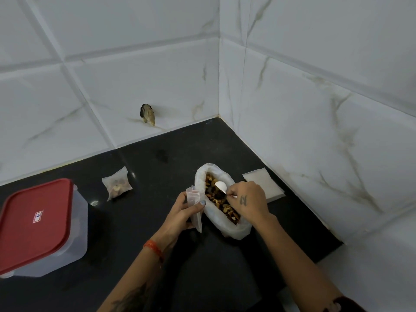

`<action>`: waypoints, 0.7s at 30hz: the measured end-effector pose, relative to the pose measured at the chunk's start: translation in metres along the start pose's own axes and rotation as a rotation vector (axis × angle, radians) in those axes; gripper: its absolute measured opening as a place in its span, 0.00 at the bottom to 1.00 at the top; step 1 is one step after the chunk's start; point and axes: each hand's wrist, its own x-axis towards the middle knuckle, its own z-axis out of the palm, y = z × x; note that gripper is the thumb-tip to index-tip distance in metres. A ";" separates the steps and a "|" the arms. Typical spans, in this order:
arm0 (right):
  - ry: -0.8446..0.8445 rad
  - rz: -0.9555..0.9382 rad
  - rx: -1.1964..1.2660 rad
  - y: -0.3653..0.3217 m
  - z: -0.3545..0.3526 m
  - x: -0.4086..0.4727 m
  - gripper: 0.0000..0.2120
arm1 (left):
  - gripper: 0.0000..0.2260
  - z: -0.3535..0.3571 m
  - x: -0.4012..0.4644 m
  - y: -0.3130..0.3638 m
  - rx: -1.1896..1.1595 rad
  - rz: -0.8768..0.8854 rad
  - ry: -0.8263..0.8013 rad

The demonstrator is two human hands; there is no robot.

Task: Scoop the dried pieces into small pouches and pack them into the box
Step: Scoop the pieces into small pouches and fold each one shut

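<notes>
Two forearms enter from the bottom edge, elbows cut off. Left hand (183, 210): grip closed round one empty pouch (195, 208), held upright beside the bag (225, 226). Right hand (247, 199): fingers pinch one spoon (221, 186), bowl over the dried pieces (221, 202) inside the open bag on the bench (157, 221). One filled pouch (117, 185) lies left of the bag. One box (42, 228), red lid on, at far left, partly cut off. Stack of flat pouches (263, 184) behind the right hand; count unclear.
</notes>
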 end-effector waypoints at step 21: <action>-0.311 0.451 0.675 -0.001 -0.018 0.016 0.04 | 0.20 0.004 0.004 0.000 -0.061 -0.018 -0.031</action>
